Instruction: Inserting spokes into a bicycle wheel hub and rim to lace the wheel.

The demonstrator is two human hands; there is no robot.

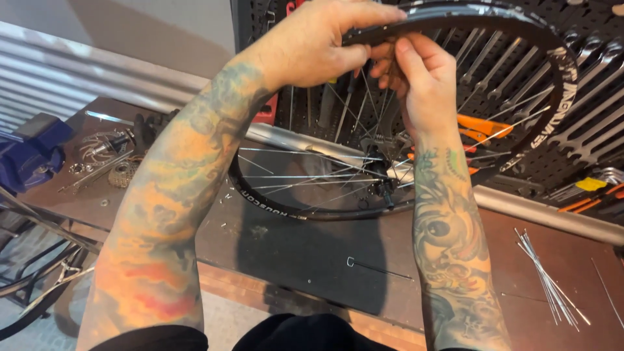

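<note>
Head view: we find a black bicycle wheel rim (552, 58) held upright over the desk (292, 260), its lower arc near the desk's far edge, in front of a pegboard (585, 130) hung with wrenches. The left hand (312, 42) grips the top of the rim, fingers curled over it, apparently to steady the wheel. The right hand (416, 71) sits just beneath, fingertips pinched on something small at the rim's inner side, likely a spoke end; we cannot tell exactly. Spokes run to the hub (383, 166) at centre. Loose spokes (549, 279) lie fanned on the desk at right, within reach. A blue vise (29, 149) and small parts (107, 159) sit far left, well apart.
</note>
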